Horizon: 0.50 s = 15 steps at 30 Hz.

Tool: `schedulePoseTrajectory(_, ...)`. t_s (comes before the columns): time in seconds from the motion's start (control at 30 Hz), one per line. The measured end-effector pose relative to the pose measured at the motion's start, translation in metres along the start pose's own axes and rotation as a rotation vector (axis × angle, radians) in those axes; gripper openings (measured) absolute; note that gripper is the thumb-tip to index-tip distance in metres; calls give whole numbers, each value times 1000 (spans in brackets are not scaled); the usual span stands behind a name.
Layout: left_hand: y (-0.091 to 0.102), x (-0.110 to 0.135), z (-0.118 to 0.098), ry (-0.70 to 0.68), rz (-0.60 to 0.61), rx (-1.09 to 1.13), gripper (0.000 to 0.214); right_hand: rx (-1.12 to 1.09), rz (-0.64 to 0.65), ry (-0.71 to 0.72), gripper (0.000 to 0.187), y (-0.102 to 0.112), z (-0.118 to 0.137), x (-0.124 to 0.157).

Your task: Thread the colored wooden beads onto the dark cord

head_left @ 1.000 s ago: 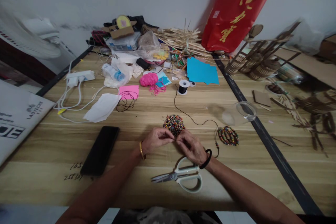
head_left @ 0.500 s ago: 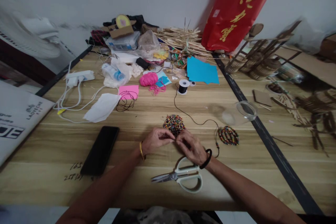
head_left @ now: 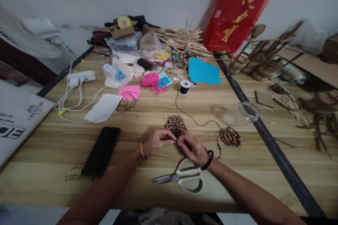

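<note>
Just in front of a heap of small multicoloured beads (head_left: pixel 175 125), my left hand (head_left: pixel 160 138) and my right hand (head_left: pixel 193 147) meet fingertip to fingertip. Both are closed in a pinch; what they hold is too small to make out. Black cord (head_left: pixel 196 123) runs from a white spool (head_left: pixel 185 87) round to the right, carries a few beads, and passes down near my right wrist. A coiled beaded string (head_left: pixel 230 136) lies right of that hand. Below it rest scissors (head_left: pixel 177 177) with pale green handles, blades pointing left and slightly apart.
A black phone (head_left: pixel 101 151) lies at the left. Behind are a pink yarn ball (head_left: pixel 150 79), blue paper (head_left: pixel 204 71), a pink sheet (head_left: pixel 131 92) and a white power strip (head_left: pixel 81 76). A clear container (head_left: pixel 241 113) lies on its side by the dark table strip.
The hands keep their fingertip pinch in almost the same place. The whole view has shifted very slightly; nothing else visibly differs.
</note>
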<state>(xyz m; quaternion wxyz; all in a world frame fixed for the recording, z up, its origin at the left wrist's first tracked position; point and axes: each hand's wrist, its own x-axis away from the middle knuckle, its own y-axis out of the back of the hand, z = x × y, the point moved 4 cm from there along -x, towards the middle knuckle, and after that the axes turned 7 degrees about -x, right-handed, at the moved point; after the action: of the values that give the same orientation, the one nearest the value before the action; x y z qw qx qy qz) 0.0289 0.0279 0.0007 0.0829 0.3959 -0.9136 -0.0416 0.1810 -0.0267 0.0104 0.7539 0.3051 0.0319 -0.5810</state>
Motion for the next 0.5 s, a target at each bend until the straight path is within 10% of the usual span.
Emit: schedulePoseTrajectory(0.5,-1,0,-1,14,5,-12,24,-3,1,5,11,1,3,-1)
